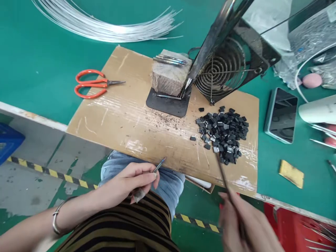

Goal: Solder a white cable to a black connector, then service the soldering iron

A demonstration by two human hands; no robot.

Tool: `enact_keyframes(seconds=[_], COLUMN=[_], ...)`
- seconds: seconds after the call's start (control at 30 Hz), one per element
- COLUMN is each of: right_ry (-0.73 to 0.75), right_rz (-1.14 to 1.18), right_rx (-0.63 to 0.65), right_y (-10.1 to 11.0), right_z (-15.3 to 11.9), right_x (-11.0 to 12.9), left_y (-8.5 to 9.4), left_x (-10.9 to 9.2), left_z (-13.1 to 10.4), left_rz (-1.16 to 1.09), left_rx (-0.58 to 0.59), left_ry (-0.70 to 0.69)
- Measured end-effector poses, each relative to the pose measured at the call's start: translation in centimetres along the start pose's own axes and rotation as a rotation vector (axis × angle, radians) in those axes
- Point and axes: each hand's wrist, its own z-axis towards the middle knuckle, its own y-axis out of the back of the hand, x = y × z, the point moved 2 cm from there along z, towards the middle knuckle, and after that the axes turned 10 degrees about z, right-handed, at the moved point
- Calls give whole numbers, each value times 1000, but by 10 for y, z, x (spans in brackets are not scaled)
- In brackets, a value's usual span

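Note:
Near the cardboard's front edge, my left hand (140, 182) is closed around a thin metal rod (159, 164) with a bluish, pointed tip. My right hand (244, 220), blurred by motion, grips a long, thin, dark tool (225, 178); its exact kind is unclear. The tool's far end is at the lower left edge of a heap of small black pieces (225, 129), beside a piece with a light face (215, 149). Whether the two touch cannot be made out. One loose black piece (193, 138) lies left of the heap.
A cardboard sheet (126, 119) covers the table edge. On it stand a wooden block (169, 78) with metal rods and a dark fan (220, 71) beside a slanted metal bar. Red-handled scissors (90, 84) lie left; a phone (282, 115) and yellow sponge (291, 173) right. White wires (115, 29) lie behind.

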Motion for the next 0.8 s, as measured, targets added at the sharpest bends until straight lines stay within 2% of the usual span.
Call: enact_keyframes(seconds=[0.1, 0.2, 0.27, 0.37, 0.5, 0.6, 0.73, 0.8], right_ry=[211, 243, 254, 311, 341, 326, 265, 270], right_rz=[-53, -117, -128, -111, -75, -62, -89, -151], right_rx=[30, 219, 308, 361, 435, 432, 348, 326], right_y=[-32, -50, -53, -50, -45, -46, -53, -54], right_z=[6, 8, 11, 21, 29, 28, 29, 32], right_x=[24, 26, 27, 33, 39, 40, 41, 41], left_y=[0, -1, -1, 1, 2, 1, -5, -7], left_x=[3, 9, 11, 8, 1, -2, -6, -5], left_z=[0, 1, 1, 2, 5, 4, -1, -3], left_rz=[-52, -98, -110, -52, 136, 351, 596, 678], left_rx=[-39, 54, 55, 6, 39, 16, -139, -176], left_ry=[7, -46, -27, 10, -44, -83, -195, -228])
